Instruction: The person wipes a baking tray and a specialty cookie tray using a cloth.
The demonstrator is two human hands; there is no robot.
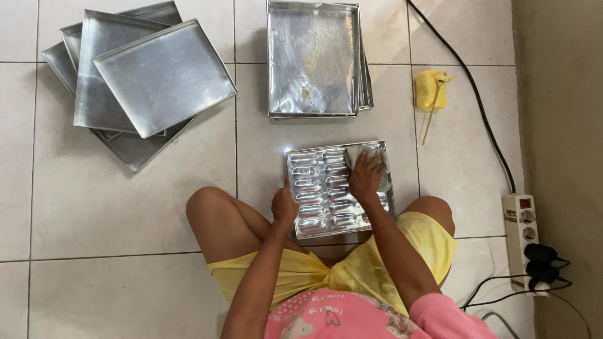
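the person wears a pink short-sleeved top with a small printed pattern and pale lettering, over bright yellow fabric shorts gathered at the lap; arms, hands and knees are bare.

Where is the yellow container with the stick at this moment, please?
In the head view, the yellow container sits on the tiled floor at upper right, between the square tray stack and the black cable.

Single head view, straight down, near, over floor.
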